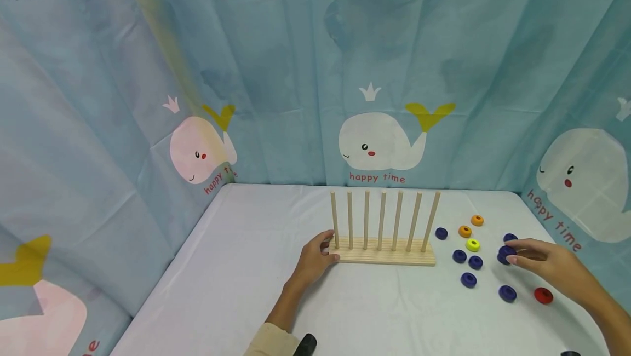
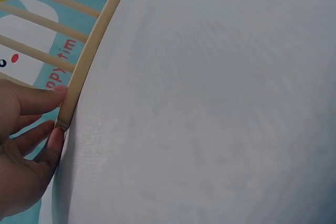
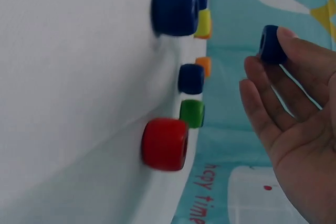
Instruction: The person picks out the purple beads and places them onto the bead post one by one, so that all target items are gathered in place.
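All seven pegs [image 1: 382, 222] bare — loose rings [image 1: 469, 280] lie right. Left hand [image 1: 312, 258] grips the rack [image 1: 384, 258] at left; right hand [image 1: 557, 265] pinches a blue ring [image 3: 274, 46].

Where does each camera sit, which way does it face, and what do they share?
Head: on the head, facing forward and down at the pegged rack and loose rings; left hand, right hand and forearms show.
Left wrist: on that wrist, looking along the rack's base and white table; only the left hand shows.
Right wrist: on that wrist, looking across the table at rings; only the right hand shows, pinching a blue ring.
Shared: head and right wrist both show the red ring.
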`<state>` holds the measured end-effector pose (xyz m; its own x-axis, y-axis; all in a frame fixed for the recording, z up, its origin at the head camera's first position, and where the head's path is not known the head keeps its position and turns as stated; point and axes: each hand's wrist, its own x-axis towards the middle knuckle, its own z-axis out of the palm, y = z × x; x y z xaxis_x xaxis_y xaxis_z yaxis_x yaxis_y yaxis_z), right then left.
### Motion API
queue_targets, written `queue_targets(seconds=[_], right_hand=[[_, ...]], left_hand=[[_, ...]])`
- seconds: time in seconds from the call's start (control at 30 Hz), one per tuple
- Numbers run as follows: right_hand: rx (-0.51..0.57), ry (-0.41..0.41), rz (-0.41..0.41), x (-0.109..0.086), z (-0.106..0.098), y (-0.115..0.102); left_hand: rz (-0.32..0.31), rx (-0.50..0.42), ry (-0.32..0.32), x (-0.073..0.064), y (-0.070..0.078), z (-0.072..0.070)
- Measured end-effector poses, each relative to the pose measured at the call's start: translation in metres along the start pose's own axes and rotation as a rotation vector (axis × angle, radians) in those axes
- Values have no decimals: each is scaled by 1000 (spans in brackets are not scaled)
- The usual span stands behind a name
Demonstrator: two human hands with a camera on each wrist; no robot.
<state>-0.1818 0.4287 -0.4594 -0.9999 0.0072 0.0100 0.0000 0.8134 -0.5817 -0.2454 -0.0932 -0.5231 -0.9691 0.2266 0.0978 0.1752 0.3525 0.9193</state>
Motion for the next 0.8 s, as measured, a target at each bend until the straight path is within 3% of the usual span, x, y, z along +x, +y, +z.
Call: queue_targets(seconds=[0.27, 0.8], right_hand=[[47, 51, -88, 1, 2, -23], [105, 198, -214, 6, 12, -51]], left_hand=[[5, 17, 19, 3, 0, 1], [-7, -41, 62, 5, -3, 4]])
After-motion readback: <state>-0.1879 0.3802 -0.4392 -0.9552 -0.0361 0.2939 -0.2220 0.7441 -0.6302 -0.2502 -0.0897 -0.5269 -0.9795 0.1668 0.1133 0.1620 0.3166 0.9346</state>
